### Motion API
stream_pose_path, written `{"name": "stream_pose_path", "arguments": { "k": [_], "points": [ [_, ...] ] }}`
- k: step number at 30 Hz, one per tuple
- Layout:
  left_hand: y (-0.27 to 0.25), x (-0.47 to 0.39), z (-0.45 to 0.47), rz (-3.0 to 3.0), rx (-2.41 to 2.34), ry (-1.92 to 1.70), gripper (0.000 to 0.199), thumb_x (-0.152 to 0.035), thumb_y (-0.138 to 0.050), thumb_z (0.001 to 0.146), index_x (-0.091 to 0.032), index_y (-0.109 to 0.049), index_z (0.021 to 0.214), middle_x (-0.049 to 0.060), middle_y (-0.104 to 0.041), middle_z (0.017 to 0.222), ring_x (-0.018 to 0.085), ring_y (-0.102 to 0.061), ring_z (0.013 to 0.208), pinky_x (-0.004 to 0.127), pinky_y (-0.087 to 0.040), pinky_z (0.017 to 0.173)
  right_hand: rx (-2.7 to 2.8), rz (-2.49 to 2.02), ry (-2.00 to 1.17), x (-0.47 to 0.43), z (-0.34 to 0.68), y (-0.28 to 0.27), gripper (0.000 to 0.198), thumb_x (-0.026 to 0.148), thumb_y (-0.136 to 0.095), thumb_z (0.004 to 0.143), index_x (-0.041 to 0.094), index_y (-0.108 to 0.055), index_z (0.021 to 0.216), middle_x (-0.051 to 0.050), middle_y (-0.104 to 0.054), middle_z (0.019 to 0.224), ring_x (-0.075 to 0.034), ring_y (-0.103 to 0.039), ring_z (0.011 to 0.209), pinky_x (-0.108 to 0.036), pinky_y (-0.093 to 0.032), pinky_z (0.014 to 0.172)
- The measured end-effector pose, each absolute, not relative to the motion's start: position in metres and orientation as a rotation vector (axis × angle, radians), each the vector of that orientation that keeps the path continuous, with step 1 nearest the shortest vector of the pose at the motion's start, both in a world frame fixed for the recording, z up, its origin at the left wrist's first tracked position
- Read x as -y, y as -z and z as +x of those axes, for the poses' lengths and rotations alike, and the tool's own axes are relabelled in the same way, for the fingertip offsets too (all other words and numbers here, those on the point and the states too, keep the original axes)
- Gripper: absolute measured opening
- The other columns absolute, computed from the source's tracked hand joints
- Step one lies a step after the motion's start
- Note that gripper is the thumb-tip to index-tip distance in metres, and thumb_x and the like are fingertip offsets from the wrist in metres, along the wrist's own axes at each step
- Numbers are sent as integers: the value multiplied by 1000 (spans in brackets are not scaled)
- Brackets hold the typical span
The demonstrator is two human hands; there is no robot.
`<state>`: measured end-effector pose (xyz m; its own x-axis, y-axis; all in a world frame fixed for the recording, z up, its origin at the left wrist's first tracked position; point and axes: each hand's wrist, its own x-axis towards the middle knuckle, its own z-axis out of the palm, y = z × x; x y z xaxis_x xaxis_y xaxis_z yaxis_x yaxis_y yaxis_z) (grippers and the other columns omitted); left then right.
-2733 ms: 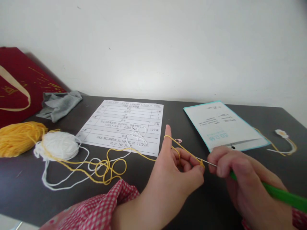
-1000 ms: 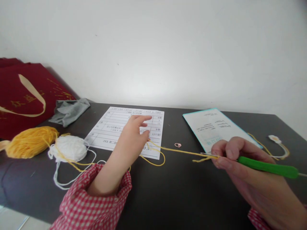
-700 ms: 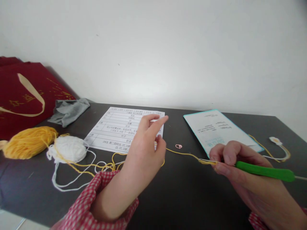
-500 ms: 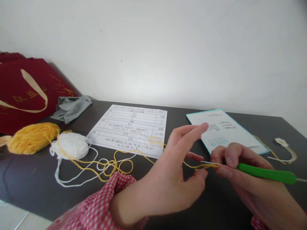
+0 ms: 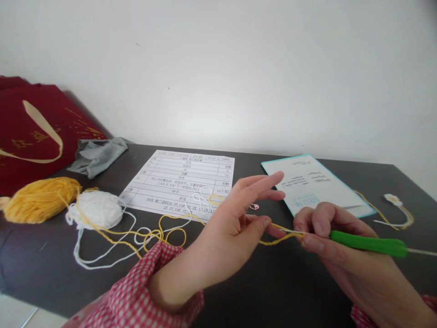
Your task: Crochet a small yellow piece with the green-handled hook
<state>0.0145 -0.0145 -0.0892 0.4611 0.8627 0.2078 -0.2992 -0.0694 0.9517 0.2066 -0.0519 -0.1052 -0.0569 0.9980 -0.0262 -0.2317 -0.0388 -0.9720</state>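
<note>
My right hand (image 5: 348, 241) grips a crochet hook (image 5: 370, 244) by its green handle. The hook's thin metal shaft points left, and fingers and thumb pinch close to it where the yellow yarn (image 5: 273, 243) meets it. Thumb and index finger of my left hand (image 5: 232, 232) close on that same yarn near the hook tip, while other fingers stretch out. The strand forms a narrow loop between both hands; its stitches, if any, are hidden by my right fingers. Loose yarn runs left to a yellow ball (image 5: 43, 200) beside a white yarn ball (image 5: 99, 209).
A printed pattern sheet (image 5: 177, 177) lies behind my left hand, with a small pink clip (image 5: 254, 207) nearby. A blue-edged booklet (image 5: 307, 177) and a small crocheted white flower (image 5: 392, 199) lie right. Dark red bags (image 5: 30, 123) and a grey cloth (image 5: 99, 157) are at left.
My left thumb has moved up and closed with the index finger on the yellow yarn, widening the loop by the hook. The view has shifted slightly right, uncovering the pink clip.
</note>
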Motion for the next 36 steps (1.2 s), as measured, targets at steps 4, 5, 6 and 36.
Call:
{"name": "stream_pose_path", "arguments": {
  "k": [4,5,6,36],
  "points": [
    [88,12,15,1148,-567,-987,60,7,-60,82,-36,-72,122,3,-57,127,20,-60,120,18,-65,71,1049,-1026,-1385,51,206,104,25,29,-87,75,27,-64,68,7,-66,71,-9,-61,70,-15,-51,66],
    [88,10,14,1064,-566,-977,56,5,-64,81,-35,-74,119,3,-61,126,19,-62,118,17,-64,69,1044,-1031,-1384,51,206,103,25,29,-87,75,26,-63,67,7,-66,71,-9,-60,70,-15,-51,66],
    [88,8,13,969,-560,-970,53,3,-66,80,-34,-75,117,2,-64,126,19,-63,117,15,-63,67,1039,-1032,-1382,50,205,102,26,29,-88,75,26,-63,67,6,-65,70,-9,-59,68,-15,-50,64],
    [93,31,29,1147,-712,-1007,32,-12,-78,77,-25,-79,106,1,-62,96,17,-61,96,38,-44,105,1299,-1027,-953,66,200,118,11,23,-78,86,32,-71,84,1,-74,90,-15,-71,83,-21,-59,73]
  ]
}}
